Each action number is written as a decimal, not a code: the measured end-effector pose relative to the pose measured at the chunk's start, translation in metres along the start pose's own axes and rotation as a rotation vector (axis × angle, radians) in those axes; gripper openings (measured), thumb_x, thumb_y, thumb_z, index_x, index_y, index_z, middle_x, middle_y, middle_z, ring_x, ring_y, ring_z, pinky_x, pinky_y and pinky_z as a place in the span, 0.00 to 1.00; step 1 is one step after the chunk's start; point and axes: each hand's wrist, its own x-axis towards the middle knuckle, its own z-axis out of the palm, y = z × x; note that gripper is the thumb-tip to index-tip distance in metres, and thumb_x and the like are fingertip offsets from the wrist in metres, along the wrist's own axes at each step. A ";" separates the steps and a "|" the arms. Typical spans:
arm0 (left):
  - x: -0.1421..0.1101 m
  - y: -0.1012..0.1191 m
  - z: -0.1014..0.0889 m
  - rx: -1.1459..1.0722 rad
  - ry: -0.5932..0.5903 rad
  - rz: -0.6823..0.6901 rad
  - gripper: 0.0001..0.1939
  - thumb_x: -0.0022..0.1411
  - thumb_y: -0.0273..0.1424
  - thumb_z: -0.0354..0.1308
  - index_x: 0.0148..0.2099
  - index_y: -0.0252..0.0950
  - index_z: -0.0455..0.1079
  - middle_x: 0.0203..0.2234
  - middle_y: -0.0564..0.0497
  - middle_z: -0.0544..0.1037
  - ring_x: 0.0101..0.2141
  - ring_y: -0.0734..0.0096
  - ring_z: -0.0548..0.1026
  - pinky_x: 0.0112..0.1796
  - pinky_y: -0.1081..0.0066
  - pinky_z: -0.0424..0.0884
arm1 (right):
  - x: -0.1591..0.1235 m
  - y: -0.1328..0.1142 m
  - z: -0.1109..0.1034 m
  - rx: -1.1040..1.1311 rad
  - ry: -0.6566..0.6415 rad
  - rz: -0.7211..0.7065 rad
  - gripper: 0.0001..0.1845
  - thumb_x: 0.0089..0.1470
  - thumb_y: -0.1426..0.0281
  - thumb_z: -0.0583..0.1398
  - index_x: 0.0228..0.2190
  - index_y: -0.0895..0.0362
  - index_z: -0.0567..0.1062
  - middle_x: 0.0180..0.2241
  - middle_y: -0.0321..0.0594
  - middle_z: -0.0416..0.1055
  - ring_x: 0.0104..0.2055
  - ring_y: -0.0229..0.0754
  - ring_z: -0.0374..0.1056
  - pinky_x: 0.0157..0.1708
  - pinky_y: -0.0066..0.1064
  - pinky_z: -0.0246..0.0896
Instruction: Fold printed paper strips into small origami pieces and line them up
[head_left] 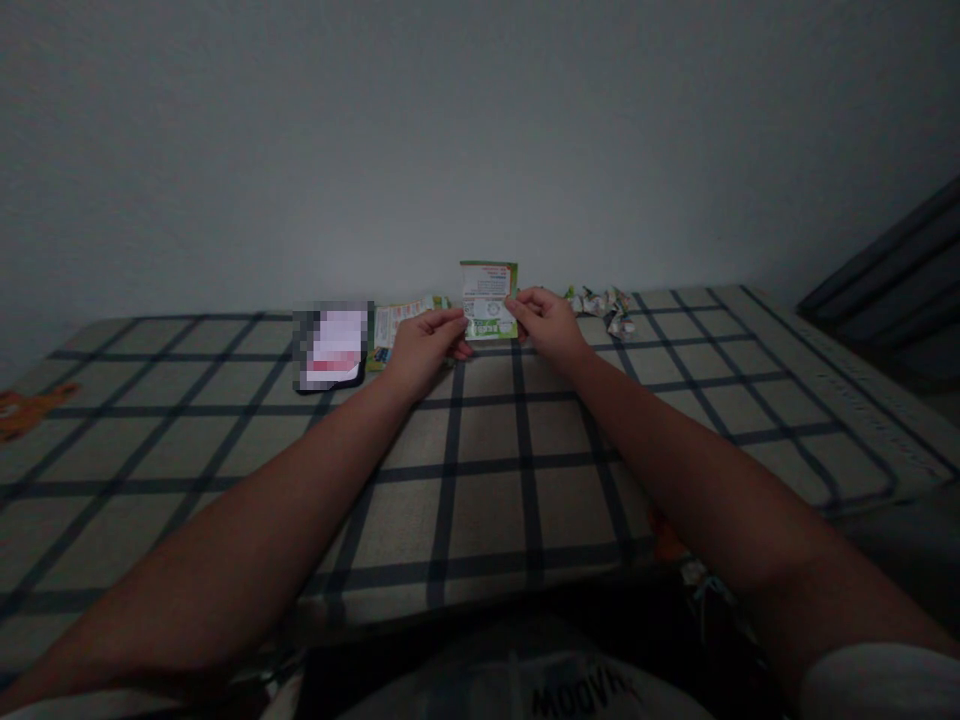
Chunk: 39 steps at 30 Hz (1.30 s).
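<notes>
Behind everything you have a plain grey wall (480, 130). Against it runs the far edge of the table (491, 500), which is covered by a pale cloth with dark crossing stripes. Beyond the table's right edge a dark ribbed object (892, 260) slants upward; you cannot tell what it is.

Both your bare forearms reach over the near edge toward the middle of the far edge. Your left hand (424, 350) pinches the lower left side of the held packet (489, 300) between thumb and fingers, the grip closed down to the packet's thickness. Your right hand (551, 325) has a similar closed pinch on its right side.

Near the far edge, left of its middle, lies a dark-rimmed device (334, 350) with a lit screen, its picture blurred out. Just beside it, toward your left hand, are flat printed packets (394, 325), partly covered by that hand; how many there are you cannot tell. Close to the left edge an orange figure (34, 408) shows on the cloth.

The held packet is upright, near the middle of the far edge, with a pale printed face and green borders. Smallest are the crumpled wrappers (600, 303), lying along the far edge, right of your right hand.
</notes>
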 end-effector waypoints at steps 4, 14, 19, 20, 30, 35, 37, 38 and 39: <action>0.001 0.001 0.001 0.019 0.071 0.002 0.10 0.52 0.33 0.67 0.36 0.33 0.77 0.17 0.52 0.76 0.17 0.72 0.73 0.20 0.74 0.71 | -0.003 -0.003 0.003 -0.026 0.001 -0.032 0.20 0.53 0.51 0.63 0.28 0.54 0.68 0.18 0.29 0.61 0.21 0.34 0.60 0.22 0.27 0.56; 0.002 -0.003 0.000 -0.043 0.047 0.017 0.13 0.54 0.36 0.65 0.39 0.34 0.78 0.22 0.52 0.77 0.20 0.73 0.75 0.21 0.74 0.73 | -0.003 -0.004 0.002 0.010 -0.038 -0.008 0.18 0.53 0.55 0.64 0.28 0.55 0.68 0.20 0.31 0.63 0.23 0.34 0.63 0.24 0.26 0.59; 0.002 -0.003 -0.002 -0.024 -0.003 0.046 0.17 0.54 0.35 0.65 0.46 0.33 0.79 0.24 0.51 0.79 0.20 0.75 0.75 0.23 0.74 0.74 | -0.001 0.000 0.002 0.036 -0.052 -0.038 0.21 0.52 0.52 0.65 0.28 0.56 0.68 0.19 0.29 0.63 0.22 0.32 0.61 0.22 0.25 0.58; 0.002 -0.003 -0.002 -0.026 -0.002 0.045 0.18 0.55 0.34 0.65 0.47 0.32 0.79 0.24 0.50 0.79 0.20 0.75 0.75 0.23 0.74 0.74 | -0.001 0.001 0.001 0.036 -0.051 -0.041 0.21 0.52 0.51 0.65 0.28 0.56 0.68 0.19 0.29 0.63 0.21 0.32 0.61 0.22 0.25 0.58; 0.001 0.000 0.001 0.058 0.106 0.104 0.11 0.54 0.29 0.61 0.39 0.32 0.79 0.24 0.53 0.80 0.18 0.79 0.72 0.20 0.79 0.69 | 0.000 0.009 0.002 -0.002 -0.058 -0.091 0.23 0.51 0.48 0.64 0.29 0.55 0.69 0.17 0.29 0.63 0.19 0.32 0.60 0.21 0.25 0.54; 0.002 -0.002 0.001 -0.012 0.074 0.040 0.15 0.56 0.31 0.63 0.45 0.31 0.78 0.26 0.51 0.80 0.20 0.77 0.75 0.22 0.78 0.72 | 0.002 0.010 0.001 0.000 -0.052 -0.101 0.24 0.51 0.47 0.64 0.28 0.55 0.68 0.18 0.29 0.63 0.19 0.32 0.59 0.20 0.26 0.53; 0.002 -0.002 0.001 -0.054 0.033 -0.014 0.18 0.56 0.30 0.62 0.50 0.31 0.77 0.26 0.50 0.80 0.20 0.75 0.76 0.23 0.77 0.73 | 0.003 0.009 0.000 0.015 -0.035 -0.098 0.23 0.51 0.47 0.64 0.28 0.55 0.68 0.18 0.29 0.63 0.19 0.32 0.59 0.19 0.25 0.52; 0.002 -0.001 0.001 -0.059 0.010 -0.033 0.19 0.57 0.30 0.62 0.51 0.31 0.77 0.27 0.49 0.81 0.21 0.75 0.76 0.23 0.76 0.74 | 0.003 0.009 0.000 0.022 -0.028 -0.094 0.23 0.51 0.48 0.64 0.28 0.55 0.68 0.18 0.29 0.63 0.19 0.32 0.59 0.19 0.25 0.52; 0.001 -0.001 0.001 -0.055 -0.014 -0.041 0.19 0.57 0.29 0.61 0.51 0.31 0.77 0.28 0.49 0.81 0.21 0.75 0.76 0.24 0.76 0.74 | 0.003 0.009 0.000 0.028 -0.023 -0.091 0.23 0.51 0.48 0.64 0.28 0.55 0.69 0.18 0.29 0.63 0.19 0.32 0.59 0.19 0.25 0.52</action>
